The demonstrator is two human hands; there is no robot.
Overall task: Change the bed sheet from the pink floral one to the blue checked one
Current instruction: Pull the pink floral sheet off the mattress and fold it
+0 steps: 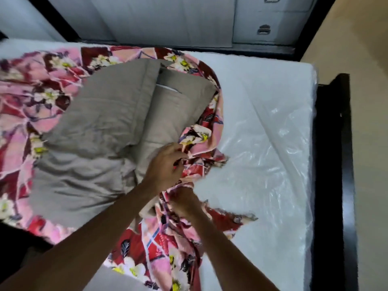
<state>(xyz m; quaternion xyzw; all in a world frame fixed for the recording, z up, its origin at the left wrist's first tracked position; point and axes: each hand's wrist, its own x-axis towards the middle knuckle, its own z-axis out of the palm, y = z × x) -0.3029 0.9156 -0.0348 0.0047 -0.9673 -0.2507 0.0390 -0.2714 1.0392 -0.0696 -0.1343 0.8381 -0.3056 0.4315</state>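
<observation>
Gripping pink floral sheet (195,143) — both hands bunched.

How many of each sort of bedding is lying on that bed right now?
Pink floral sheet: 1
Grey pillows: 2
Plastic-wrapped mattress: 1
Blue checked sheet: 0 in view
Total: 4

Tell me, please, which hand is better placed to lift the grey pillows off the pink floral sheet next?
Probably the left hand: it grips the pink floral sheet right beside the grey pillows, while the right hand holds the sheet nearer the bare mattress.
</observation>
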